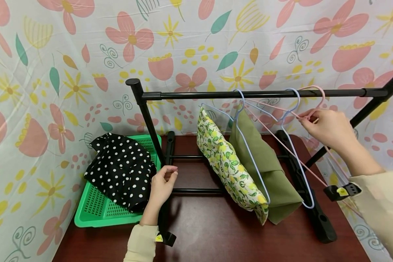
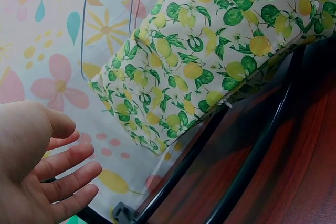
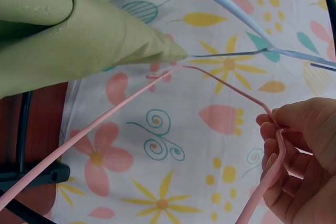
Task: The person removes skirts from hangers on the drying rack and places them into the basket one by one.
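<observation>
In the head view, my right hand [image 1: 329,127] pinches a pink hanger [image 1: 321,95] by the neck under its hook, close to the black rail [image 1: 199,95]. The right wrist view shows thumb and fingers round the pink wire [image 3: 275,166]. My left hand [image 1: 162,183] holds nothing, its fingers loosely bent beside the rack's left post. In the left wrist view a lemon-print cloth [image 2: 194,61] is beyond that hand. Two blue hangers [image 1: 240,105] hang on the rail; the lemon cloth and an olive green cloth [image 1: 262,163] hang there too.
A green basket [image 1: 101,214] stands at the left with a black polka-dot cloth [image 1: 121,171] in it. The rack's black feet [image 1: 321,222] and lower bars [image 1: 196,191] rest on the brown table [image 1: 209,233]. A flowered backdrop [image 1: 190,43] rises behind.
</observation>
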